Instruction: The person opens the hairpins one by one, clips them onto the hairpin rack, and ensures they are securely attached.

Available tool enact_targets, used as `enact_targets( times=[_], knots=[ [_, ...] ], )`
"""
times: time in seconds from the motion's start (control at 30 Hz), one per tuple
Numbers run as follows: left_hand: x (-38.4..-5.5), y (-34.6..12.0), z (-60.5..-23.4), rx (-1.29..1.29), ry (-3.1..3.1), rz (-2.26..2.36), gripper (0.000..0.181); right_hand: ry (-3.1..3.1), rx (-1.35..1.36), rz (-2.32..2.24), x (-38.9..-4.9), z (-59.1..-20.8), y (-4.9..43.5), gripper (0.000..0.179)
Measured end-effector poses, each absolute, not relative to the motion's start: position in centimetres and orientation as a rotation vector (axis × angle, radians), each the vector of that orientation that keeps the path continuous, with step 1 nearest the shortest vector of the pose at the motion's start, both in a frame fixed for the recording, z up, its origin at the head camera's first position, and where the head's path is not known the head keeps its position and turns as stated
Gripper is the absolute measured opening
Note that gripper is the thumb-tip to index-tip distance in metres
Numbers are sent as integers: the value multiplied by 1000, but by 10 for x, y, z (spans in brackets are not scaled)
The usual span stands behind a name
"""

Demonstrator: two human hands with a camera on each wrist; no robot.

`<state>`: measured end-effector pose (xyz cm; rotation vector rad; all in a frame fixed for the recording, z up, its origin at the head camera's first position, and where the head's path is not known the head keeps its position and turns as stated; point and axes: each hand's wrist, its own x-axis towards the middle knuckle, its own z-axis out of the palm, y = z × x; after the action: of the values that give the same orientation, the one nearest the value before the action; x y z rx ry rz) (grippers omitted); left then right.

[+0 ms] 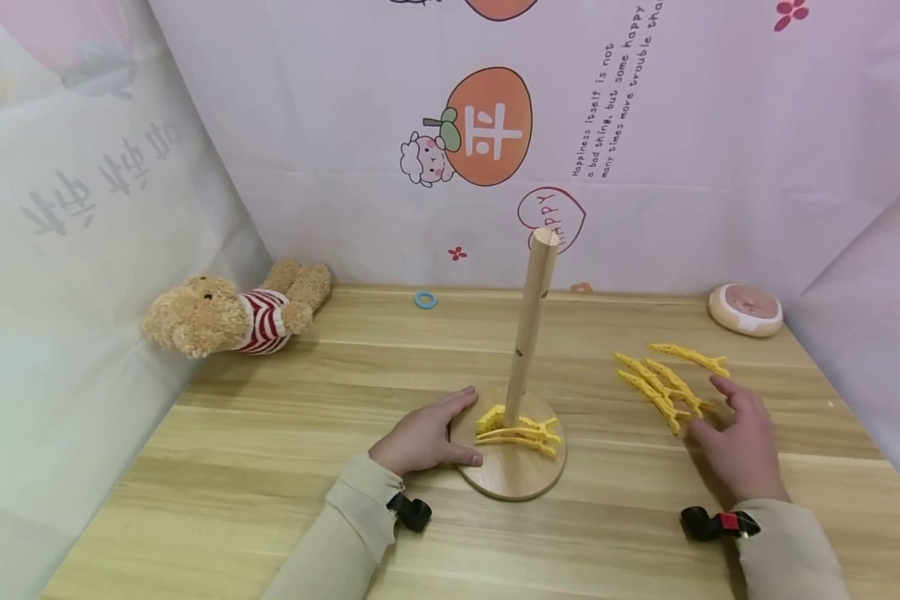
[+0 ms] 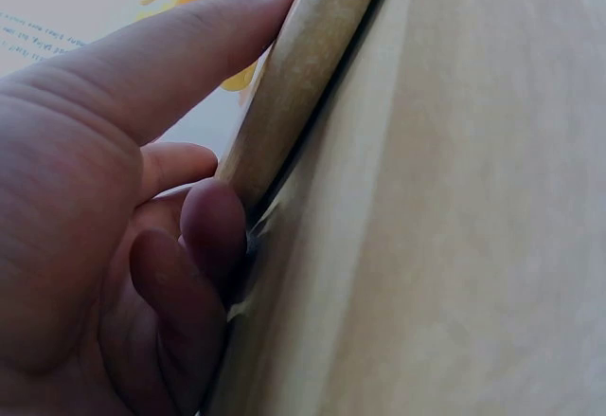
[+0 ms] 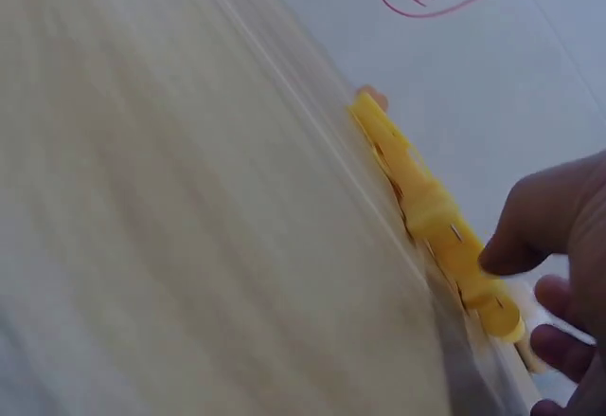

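Observation:
A wooden stand with a round base and an upright pole with small dark holes is on the table. My left hand holds the base at its left side, thumb over the rim. In the left wrist view, the thumb lies on the base's edge and other fingers curl beside it. Yellow branch-shaped plastic pieces lie on the base around the pole's foot. To the right, my right hand is at several more yellow pieces, thumb and forefinger apart, holding nothing.
A teddy bear in a striped shirt lies at the back left of the table. Near the back edge is a small blue ring. A rounded pink-and-white object sits at the back right corner. Printed cloth hangs behind and beside the table.

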<state>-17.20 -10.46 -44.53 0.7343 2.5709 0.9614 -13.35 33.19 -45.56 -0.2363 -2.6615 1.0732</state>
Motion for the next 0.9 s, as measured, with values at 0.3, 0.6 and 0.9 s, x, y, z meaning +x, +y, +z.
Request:
enact_targets(
  times=[0.3, 0.6, 0.9],
  knots=[
    [-172, -104, -445, 733, 2572, 947, 97, -2779, -390, 955, -131, -459, 351, 68],
    [-172, -105, -444, 732, 2569, 973, 97, -2865, -329, 830, -135, -453, 351, 71],
    [-172, -105, -446, 719, 2560, 970, 97, -2892, -414, 828, -137, -455, 353, 72]
  ],
)
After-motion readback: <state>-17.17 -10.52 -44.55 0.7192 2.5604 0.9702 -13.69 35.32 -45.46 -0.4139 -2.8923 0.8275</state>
